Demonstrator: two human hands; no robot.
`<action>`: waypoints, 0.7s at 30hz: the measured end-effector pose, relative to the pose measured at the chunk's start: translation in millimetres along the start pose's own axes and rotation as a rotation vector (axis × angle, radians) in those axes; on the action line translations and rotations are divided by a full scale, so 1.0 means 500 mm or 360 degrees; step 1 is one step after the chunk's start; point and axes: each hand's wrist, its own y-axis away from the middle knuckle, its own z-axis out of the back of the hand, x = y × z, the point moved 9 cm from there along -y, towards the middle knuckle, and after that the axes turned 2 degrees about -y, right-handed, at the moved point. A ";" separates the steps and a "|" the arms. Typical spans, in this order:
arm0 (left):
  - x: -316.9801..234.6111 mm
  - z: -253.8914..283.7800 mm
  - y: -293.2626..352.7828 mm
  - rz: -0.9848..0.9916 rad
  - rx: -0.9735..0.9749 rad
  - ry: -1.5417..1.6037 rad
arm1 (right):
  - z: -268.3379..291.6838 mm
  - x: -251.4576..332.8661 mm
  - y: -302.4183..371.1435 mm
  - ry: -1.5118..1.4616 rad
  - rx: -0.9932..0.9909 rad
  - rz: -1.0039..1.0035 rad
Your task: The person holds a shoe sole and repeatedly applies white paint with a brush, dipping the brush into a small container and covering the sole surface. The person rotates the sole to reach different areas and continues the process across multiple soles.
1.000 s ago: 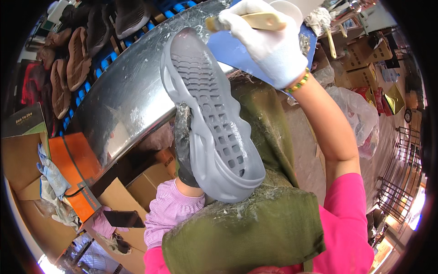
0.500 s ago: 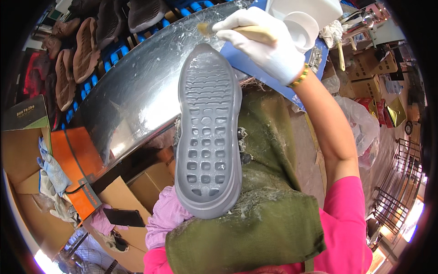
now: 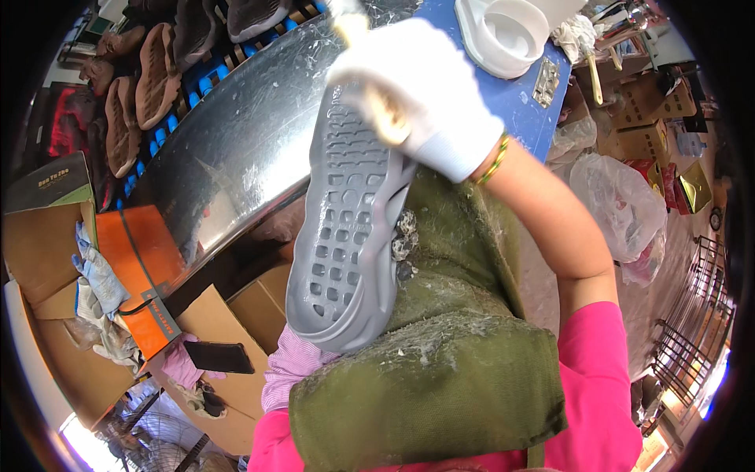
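Note:
A grey rubber shoe sole [image 3: 334, 252] lies tilted over my lap, its grid of square hollows facing up. My left hand [image 3: 405, 236] is mostly hidden beneath it; crusted, dirty fingertips show at the sole's right edge, gripping it from below. A striped pink sleeve [image 3: 295, 366] runs under its heel end. Over the toe end is my right hand [image 3: 421, 86] in a white glove, blurred by motion. It is closed around the wooden handle of a brush [image 3: 389, 118], whose far end points up and away. The glove hides the toe.
A shiny metal tabletop [image 3: 244, 149] stretches across the left, with a rack of brown and dark soles [image 3: 157, 75] beyond. White containers [image 3: 511, 39] stand on a blue board [image 3: 531, 110]. Boxes, gloves and a phone [image 3: 220, 356] are at left; a plastic bag [image 3: 617, 204] is at right.
My right hand has come down and nearer with the brush, now covering the sole's toe end. The brush has turned upward. The sole has tilted and shifted left.

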 end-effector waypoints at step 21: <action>0.056 -0.029 -0.008 0.0099 0.0135 -0.0081 | 0.238 0.013 -0.048 -0.0546 -0.0761 -0.0304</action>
